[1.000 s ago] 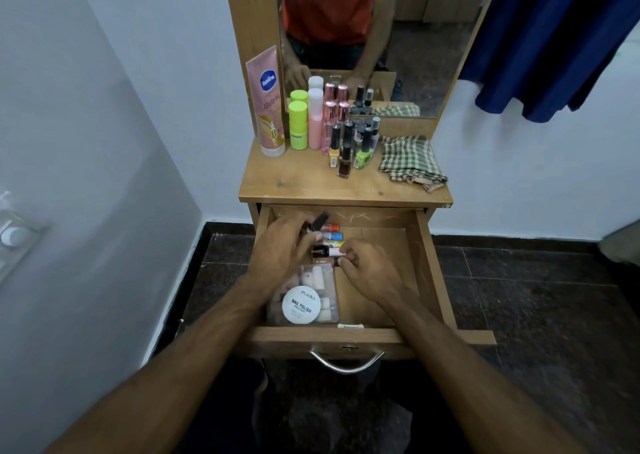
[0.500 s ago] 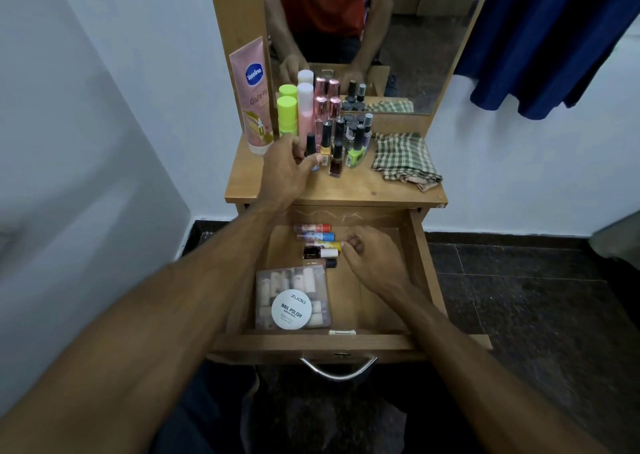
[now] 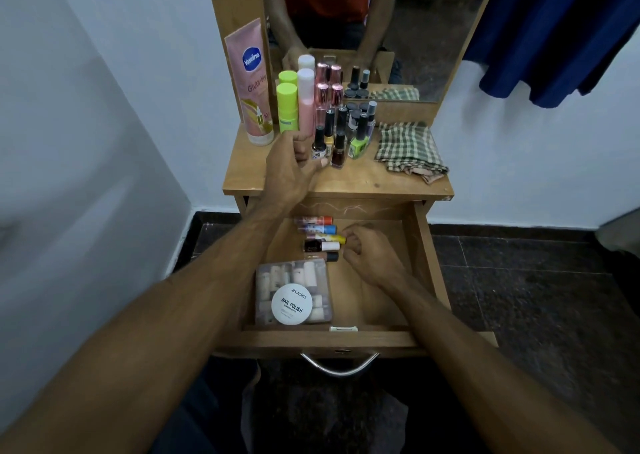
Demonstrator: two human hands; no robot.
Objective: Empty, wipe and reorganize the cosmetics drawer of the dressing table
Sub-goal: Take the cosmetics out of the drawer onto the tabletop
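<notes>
The drawer (image 3: 424,263) of the dressing table (image 3: 363,183) is pulled out. At its back lie several small bottles (image 3: 320,240) in a row. A clear box (image 3: 294,273) with a white nail polish wipes tub (image 3: 291,304) on it sits front left. My right hand (image 3: 372,258) rests inside the drawer, fingers loosely curled at the bottles' caps and gripping none. My left hand (image 3: 289,171) is up on the table top. Its thumb and fingers pinch the base of an upright black-capped nail polish bottle (image 3: 318,142) at the front of the cosmetics group (image 3: 346,128).
A pink Vaseline tube (image 3: 252,86), a green bottle (image 3: 287,107) and a pink bottle (image 3: 306,104) stand at the table's back left. A folded checked cloth (image 3: 408,150) lies on the right. The mirror (image 3: 381,28) rises behind. Blue fabric (image 3: 561,31) hangs at the right, and a white wall (image 3: 86,142) is close on the left.
My left hand lifted a black-capped bottle out of the drawer and carried it up to the table top among the other bottles. My right hand stayed in the drawer.
</notes>
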